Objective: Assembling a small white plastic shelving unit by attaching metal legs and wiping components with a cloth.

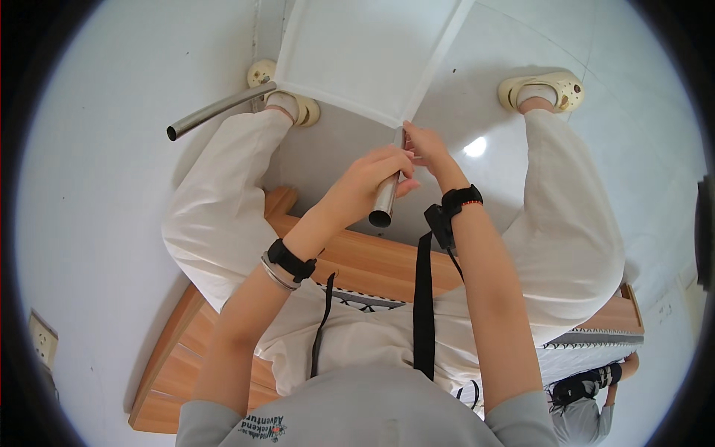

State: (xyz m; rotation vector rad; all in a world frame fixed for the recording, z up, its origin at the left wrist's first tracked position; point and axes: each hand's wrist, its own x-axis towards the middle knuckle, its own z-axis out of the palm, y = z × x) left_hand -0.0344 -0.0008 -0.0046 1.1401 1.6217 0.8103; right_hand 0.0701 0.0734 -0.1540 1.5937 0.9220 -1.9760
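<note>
A silvery metal tube (386, 195) slants from the near corner of a white rimmed panel (372, 56) toward me, its dark open end nearest my body. My left hand (375, 173) is closed round the tube from the left, thumb and fingers curled over it. My right hand (428, 149) is closed against the tube's far end, right where it meets the panel's corner; the fingertips there are partly hidden. A second metal tube (220, 112) sticks out from the panel's left corner, with neither hand on it.
My feet in cream clogs (555, 91) stand on the shiny floor, either side of the panel. Beneath me is a wooden slatted seat (365, 257). Black straps (424, 313) hang over my lap. Another person (585, 417) appears at the lower right; a wall socket (43, 339) is at left.
</note>
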